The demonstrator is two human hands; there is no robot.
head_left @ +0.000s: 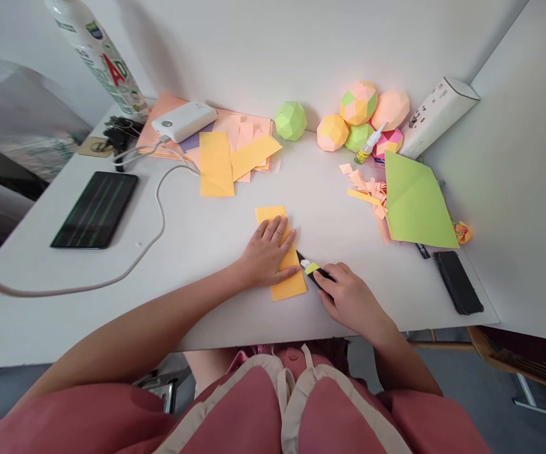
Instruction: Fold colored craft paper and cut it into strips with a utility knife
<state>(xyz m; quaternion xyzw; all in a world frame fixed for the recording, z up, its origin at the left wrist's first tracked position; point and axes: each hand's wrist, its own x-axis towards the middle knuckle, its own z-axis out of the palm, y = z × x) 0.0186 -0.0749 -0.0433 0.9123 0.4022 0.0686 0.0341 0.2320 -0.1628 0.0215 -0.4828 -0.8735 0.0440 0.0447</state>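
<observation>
My left hand [269, 252] lies flat with fingers spread on a folded orange paper strip [273, 215] in the middle of the white table [207, 239], pressing it down. My right hand [348, 296] is closed round a small black and yellow cutter [311, 268]. The cutter's tip rests against the strip's right edge, just beside my left fingertips.
A stack of orange and pink sheets [232, 151] with a white power bank [184, 121] and cable lies at the back left. A dark tablet [96, 209] sits left. Paper balls [358, 116], a glue bottle [367, 145], pink scraps [367, 189], a green sheet [415, 205] and a phone [457, 282] lie at right.
</observation>
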